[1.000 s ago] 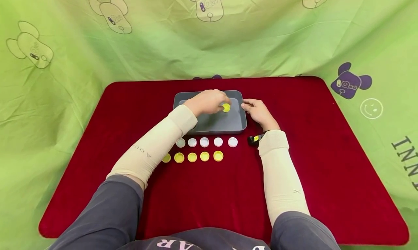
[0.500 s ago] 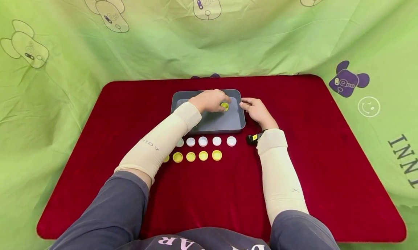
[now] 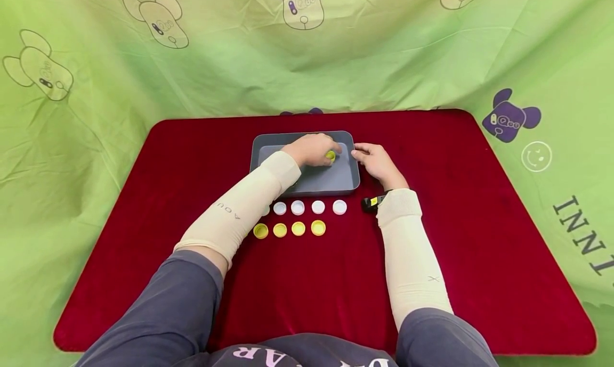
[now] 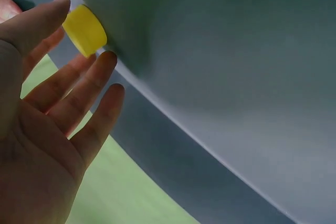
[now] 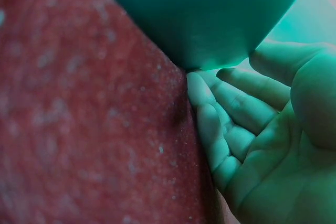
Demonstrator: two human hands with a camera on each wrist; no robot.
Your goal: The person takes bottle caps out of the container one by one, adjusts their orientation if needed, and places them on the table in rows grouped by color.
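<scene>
My left hand [image 3: 314,149] reaches over the shallow grey tray [image 3: 331,188] and pinches a yellow bottle cap [image 3: 330,156]. In the left wrist view the cap [image 4: 85,31] tilts on edge above the tray floor, thumb at one side and fingertips at the other. My right hand [image 3: 380,163] holds the tray's right end, thumb at the rim and fingers along the outer wall. From the right wrist, the hand's [image 5: 252,114] fingertips show low at the tray's corner [image 5: 210,19].
In front of the tray lies a row of white caps [image 3: 298,207], and nearer still a row of yellow caps [image 3: 298,228]. The left sleeve [image 3: 240,207] covers the rows' left ends. A dark red cloth [image 3: 451,196] covers the table; a green printed curtain [image 3: 230,79] surrounds it.
The yellow cap has turned from facing up to tilted within my left fingers. The left forearm has shifted slightly rightward, covering more of the rows. The right hand stays at the tray's end.
</scene>
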